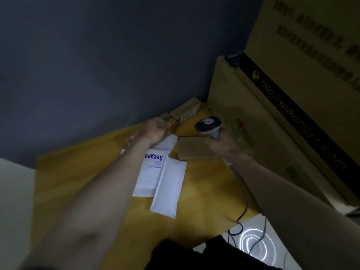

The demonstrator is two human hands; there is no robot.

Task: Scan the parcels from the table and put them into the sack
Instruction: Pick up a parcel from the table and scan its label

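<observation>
Cardboard parcel [171, 123]: small box at counter's far edge, red scan light on it, gripped by left hand [155, 131], fingers curled round it.
Scanner [209, 124]: right hand [224, 143], fingers wrapped on handle.
Counter [204, 188]: yellow; white mailers [167, 190], flat brown parcel [194, 148].

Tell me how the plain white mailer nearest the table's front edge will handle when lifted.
The plain white mailer looks like a thin, flat poly bag, so it will probably flop and weigh little. Its smooth skin may slip. It overlaps the printed mailer, which could drag along.
</observation>
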